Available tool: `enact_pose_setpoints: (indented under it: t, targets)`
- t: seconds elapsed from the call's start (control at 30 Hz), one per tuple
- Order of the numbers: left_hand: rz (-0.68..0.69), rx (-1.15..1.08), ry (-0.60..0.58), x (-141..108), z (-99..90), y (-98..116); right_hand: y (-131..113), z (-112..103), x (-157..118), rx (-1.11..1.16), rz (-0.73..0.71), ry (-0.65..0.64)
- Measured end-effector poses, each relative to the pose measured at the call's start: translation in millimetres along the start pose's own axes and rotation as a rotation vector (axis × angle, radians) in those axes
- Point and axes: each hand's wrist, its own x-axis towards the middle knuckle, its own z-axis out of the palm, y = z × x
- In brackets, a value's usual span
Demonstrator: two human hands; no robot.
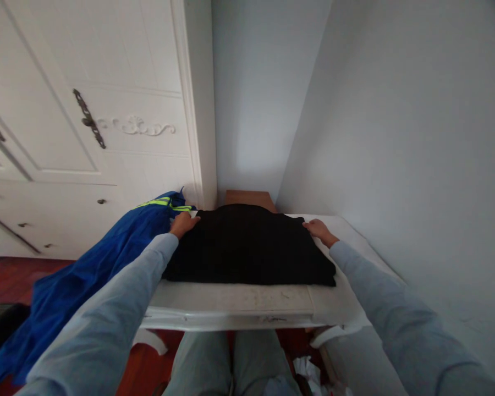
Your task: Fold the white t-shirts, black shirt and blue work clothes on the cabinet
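A black cloth [251,247], seemingly a garment, lies spread across a white table [239,301]. Its far edge bulges slightly upward between my hands. My left hand [184,224] pinches the cloth's far left corner, close to the blue fabric. On the other side, my right hand [319,230] grips the far right corner between thumb and fingers. The near edge of the cloth lies along the front part of the tabletop.
Blue fabric with yellow-green stripes [124,242] hangs over the table's left end to the floor. A white wardrobe [144,66] stands behind left. A brown box [251,199] is behind the table. Grey walls enclose the back and right.
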Motion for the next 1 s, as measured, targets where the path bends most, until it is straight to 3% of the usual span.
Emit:
enact_pose_setpoints:
  t: [0.23,0.47,0.77,1.0]
  targets:
    - [-0.061,-0.08,0.048,9.4,12.4,3.9,-7.5,22.2,27.5,-0.051,0.167,0.001]
    - [-0.087,-0.268,0.17,0.6,23.7,-16.9,2.0,33.4,20.6,0.026,0.203,0.058]
    - [-0.111,-0.355,0.288,-13.2,20.8,-20.5,-1.2,31.4,13.9,0.252,0.288,0.083]
    - [-0.167,-0.403,0.267,-17.0,18.5,-17.0,-13.2,13.9,-2.8,0.527,0.287,-0.022]
